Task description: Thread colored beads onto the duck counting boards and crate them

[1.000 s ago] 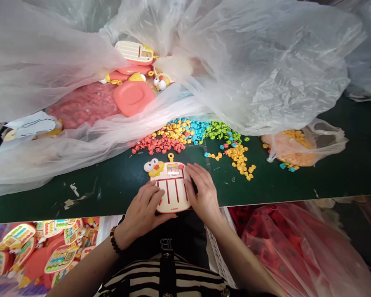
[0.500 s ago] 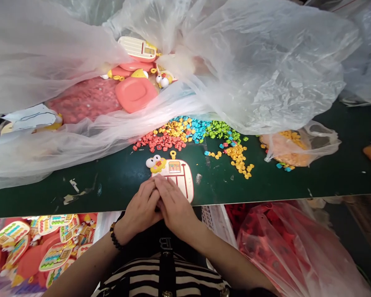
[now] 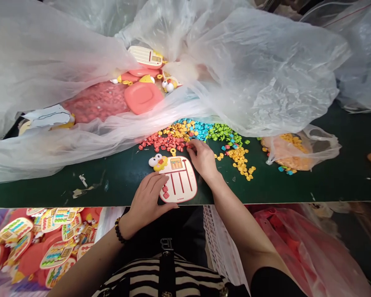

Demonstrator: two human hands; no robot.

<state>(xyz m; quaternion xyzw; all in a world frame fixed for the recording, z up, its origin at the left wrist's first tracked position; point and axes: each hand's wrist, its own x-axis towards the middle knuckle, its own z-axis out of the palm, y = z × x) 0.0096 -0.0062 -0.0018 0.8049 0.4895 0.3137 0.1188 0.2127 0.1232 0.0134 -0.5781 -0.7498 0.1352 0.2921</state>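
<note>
A cream toy board [image 3: 185, 185] with a duck-like head [image 3: 158, 162], dark red slots and a yellow ring lies at the table's front edge. Two red beads [image 3: 165, 195] sit at its left slot. My left hand [image 3: 148, 196] holds the board's left side, fingers on top and thumb at the bottom edge. Beyond the board's upper right, my right hand [image 3: 202, 161] has its thumb and index finger pinched at the right end of the red bead pile [image 3: 163, 141]; a bit of red shows at the fingertips.
Blue [image 3: 199, 128], green [image 3: 224, 133] and yellow beads [image 3: 241, 159] lie behind and to the right. Plastic bags [image 3: 250, 70] cover the back. A small bag [image 3: 299, 150] stands right. Finished-looking toys [image 3: 55, 251] fill a container below left.
My hands have come apart. My right hand has moved forward to the beads, while my left has shifted to the board's left side. The view has moved slightly, and red beads now show on the board.
</note>
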